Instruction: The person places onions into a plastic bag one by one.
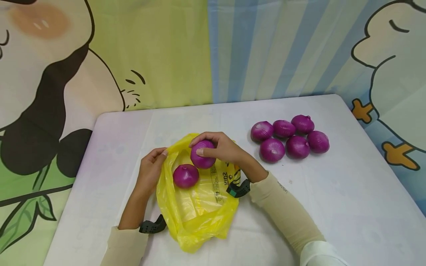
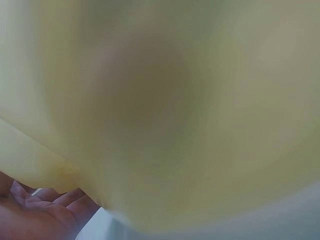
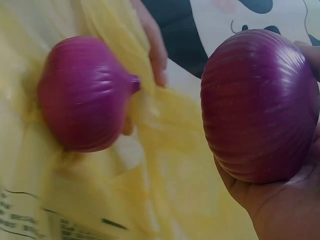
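Note:
A yellow plastic bag point(image 1: 196, 227) with dark printing lies spread on the table, its mouth facing up. My left hand point(image 1: 149, 171) pinches the bag's left rim between thumb and fingers. Over the bag, my right hand point(image 1: 229, 149) holds a purple onion point(image 1: 202, 163), fingers across its top and thumb on its near side. A second purple onion point(image 1: 185, 176) lies within the bag's rim, just left of the held one. In the right wrist view the held onion point(image 3: 255, 107) is large at right. Blurred yellow plastic fills most of the left wrist view, hiding the left fingertips.
Several more purple onions point(image 1: 272, 150) stand grouped in two rows at the back right of the white table point(image 1: 332, 207). A cartoon-printed cloth point(image 1: 159, 51) hangs behind the table. Dark wrist cameras point(image 1: 153, 225) sit at both wrists, close to the bag.

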`<state>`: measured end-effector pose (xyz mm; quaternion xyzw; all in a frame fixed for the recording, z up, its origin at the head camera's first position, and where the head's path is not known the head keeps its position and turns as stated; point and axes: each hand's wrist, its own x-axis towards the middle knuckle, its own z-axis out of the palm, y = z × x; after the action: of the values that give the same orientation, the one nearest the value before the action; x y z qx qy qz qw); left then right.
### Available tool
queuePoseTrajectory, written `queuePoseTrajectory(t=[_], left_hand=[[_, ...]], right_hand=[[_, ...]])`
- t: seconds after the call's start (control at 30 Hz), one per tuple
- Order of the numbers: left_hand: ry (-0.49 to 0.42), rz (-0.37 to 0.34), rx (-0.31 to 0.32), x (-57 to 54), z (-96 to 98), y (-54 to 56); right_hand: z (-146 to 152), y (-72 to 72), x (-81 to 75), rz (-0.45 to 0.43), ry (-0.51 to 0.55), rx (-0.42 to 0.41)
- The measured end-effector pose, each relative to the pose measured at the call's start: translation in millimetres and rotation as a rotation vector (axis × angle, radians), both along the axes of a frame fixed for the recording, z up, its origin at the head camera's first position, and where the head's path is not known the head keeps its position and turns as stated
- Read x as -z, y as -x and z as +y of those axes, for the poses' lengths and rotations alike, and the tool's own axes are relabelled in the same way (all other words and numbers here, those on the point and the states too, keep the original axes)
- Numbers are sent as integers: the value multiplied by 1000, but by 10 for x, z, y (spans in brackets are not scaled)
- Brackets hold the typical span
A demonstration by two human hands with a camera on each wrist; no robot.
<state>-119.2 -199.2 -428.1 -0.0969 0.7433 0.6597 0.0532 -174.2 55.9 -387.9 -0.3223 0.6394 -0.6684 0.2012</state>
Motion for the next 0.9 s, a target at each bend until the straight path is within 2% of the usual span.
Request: queuePoseTrajectory(t=[0.17,0.47,0.67,0.9], left_hand=[[7,8,-1,-3,1,-3],[12,7,4,38,-1,14],[16,1,0,60,-2,12],[26,15,-2,80,13,13]], right_hand=[[-18,-24,111,-22,-52,24],[5,-11,296,-59,-174,141],[0,13,435,-65,-250,162],[8,37,536,-29,-313,182]])
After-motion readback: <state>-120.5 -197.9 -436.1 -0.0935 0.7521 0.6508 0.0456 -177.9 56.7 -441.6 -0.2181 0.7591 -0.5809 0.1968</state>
